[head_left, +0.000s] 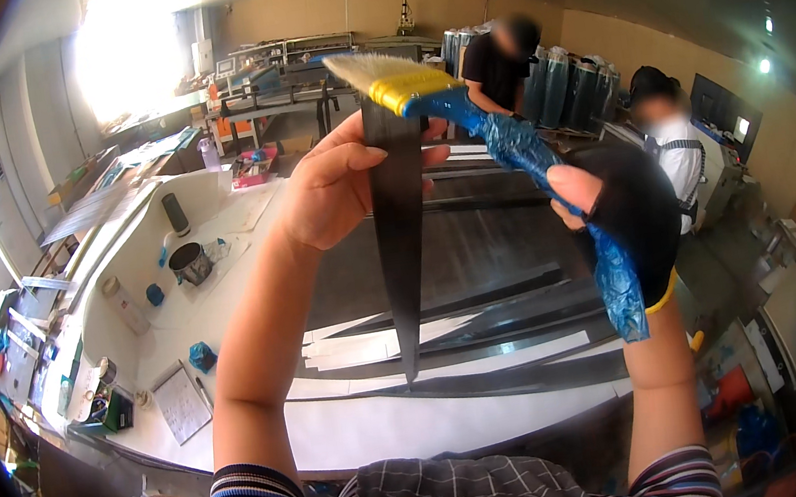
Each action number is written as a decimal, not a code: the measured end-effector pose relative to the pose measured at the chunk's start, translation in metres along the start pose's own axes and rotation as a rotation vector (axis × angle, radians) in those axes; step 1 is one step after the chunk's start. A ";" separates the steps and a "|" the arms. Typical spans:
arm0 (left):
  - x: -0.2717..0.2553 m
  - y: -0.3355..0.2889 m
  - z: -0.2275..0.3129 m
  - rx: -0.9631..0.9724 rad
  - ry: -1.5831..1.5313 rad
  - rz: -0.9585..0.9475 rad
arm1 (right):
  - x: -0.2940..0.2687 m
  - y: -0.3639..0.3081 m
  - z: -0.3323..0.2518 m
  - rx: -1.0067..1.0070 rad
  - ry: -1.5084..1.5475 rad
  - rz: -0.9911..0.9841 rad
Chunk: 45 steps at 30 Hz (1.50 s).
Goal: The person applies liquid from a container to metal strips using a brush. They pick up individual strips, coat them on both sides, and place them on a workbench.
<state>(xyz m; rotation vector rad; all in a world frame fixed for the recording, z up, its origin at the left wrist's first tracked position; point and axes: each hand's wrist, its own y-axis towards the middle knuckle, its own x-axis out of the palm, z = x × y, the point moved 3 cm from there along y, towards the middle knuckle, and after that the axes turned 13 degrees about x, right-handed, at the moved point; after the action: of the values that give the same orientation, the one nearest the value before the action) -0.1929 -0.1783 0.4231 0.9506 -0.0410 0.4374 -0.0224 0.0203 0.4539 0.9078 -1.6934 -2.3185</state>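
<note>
My left hand (324, 196) is raised in front of me, thumb and fingers closed round the upper part of a long, dark, tapered strip (403, 238). The strip hangs upright, its pointed end down over the table. On my right hand (634, 210) is a dark glove with a yellow cuff and bare fingertips. It grips a paintbrush (405, 89) by a handle wrapped in crinkled blue plastic. The brush's pale bristles and yellow band reach across the strip's top end; whether they touch it I cannot tell. More dark strips (523, 372) and white strips lie flat below.
The white worktable (381, 429) curves up into a wall at left. On it stand a dark pot (191, 262), a cylinder (175, 214), a notepad (182, 404) with a pen, and a small tool box (115, 409). Two people (500, 67) are across the table, near dark rolls (581, 92).
</note>
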 end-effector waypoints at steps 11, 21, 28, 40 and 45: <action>0.002 -0.003 -0.003 0.030 0.049 0.005 | -0.013 -0.010 -0.011 -0.105 -0.202 -0.055; -0.012 -0.013 -0.012 0.141 0.148 0.113 | -0.012 -0.016 -0.024 -0.048 -0.211 -0.111; 0.009 -0.008 -0.010 0.091 0.154 0.048 | -0.009 -0.008 -0.025 -0.072 -0.230 -0.052; -0.028 -0.007 -0.014 -0.061 -0.405 -0.190 | 0.025 -0.065 -0.018 0.109 0.190 0.043; -0.012 -0.006 -0.012 -0.060 -0.371 -0.127 | 0.026 -0.079 -0.011 0.229 0.126 0.053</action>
<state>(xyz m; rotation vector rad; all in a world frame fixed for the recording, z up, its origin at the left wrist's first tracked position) -0.2033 -0.1762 0.4087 0.9586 -0.3269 0.1373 -0.0184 0.0283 0.3704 1.0110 -1.9311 -2.0176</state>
